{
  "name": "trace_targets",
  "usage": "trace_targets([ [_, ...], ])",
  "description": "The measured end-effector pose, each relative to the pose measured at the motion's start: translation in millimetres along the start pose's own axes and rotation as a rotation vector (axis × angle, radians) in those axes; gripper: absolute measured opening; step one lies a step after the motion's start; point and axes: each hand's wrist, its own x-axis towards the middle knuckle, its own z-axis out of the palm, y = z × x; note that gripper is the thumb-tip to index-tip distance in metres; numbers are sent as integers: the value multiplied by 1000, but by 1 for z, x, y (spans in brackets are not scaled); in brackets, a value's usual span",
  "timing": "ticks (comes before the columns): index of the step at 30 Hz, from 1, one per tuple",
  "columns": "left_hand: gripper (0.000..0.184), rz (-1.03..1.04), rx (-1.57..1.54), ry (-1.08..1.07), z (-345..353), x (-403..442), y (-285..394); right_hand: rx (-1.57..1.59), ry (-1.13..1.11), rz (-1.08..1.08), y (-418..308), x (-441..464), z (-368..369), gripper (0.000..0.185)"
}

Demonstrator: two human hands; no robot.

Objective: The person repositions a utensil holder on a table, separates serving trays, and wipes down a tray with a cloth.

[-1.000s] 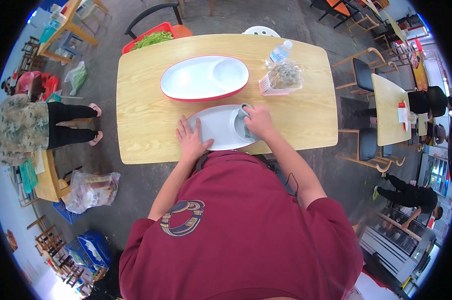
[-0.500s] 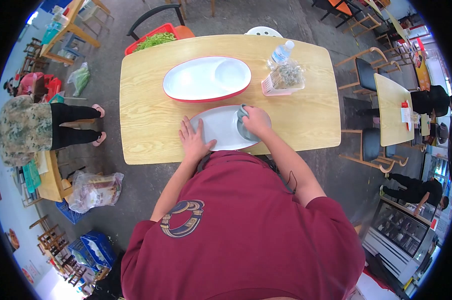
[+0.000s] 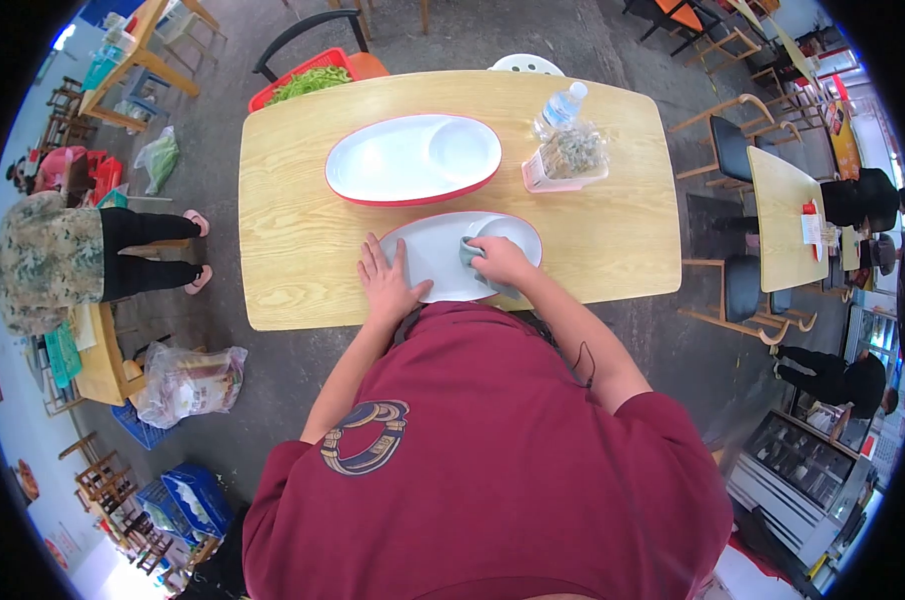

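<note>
An oval white plate with a red rim and a divided end [image 3: 428, 250] lies at the near edge of the wooden table [image 3: 293, 250]. My left hand [image 3: 388, 285] rests on its left end, fingers spread flat. A grey-green cloth [image 3: 469, 252] is bunched in my right hand [image 3: 500, 260], pressed on the plate near the divider. Part of the cloth is hidden under the hand. Just beyond lies a second, larger oval plate [image 3: 378, 160] of the same kind, touched by neither hand.
A water bottle [image 3: 561, 108] and a clear-sided container of wrapped sticks [image 3: 565, 165] stand at the table's back right. Behind the table, a red basket of green vegetables [image 3: 318, 80] sits on a chair. People stand at left and right, away from this table.
My right hand has moved a little left and toward me with the cloth, off the plate's divided end, which now shows. My left hand stays in place.
</note>
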Motion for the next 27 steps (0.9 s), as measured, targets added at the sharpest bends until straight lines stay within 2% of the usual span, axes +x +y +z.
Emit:
trace_targets([
  [8,105,22,2,19,5,-2,-4,-67,305,67,0,12,-17,50],
  [17,105,10,14,-7,-1,-1,0,-41,94,-64,-1,-2,4,48],
  [20,105,3,20,-16,-2,0,1,-160,5,-64,-6,-16,5,46],
  [27,106,10,1,2,3,0,-2,-392,-18,-114,1,-37,15,37],
])
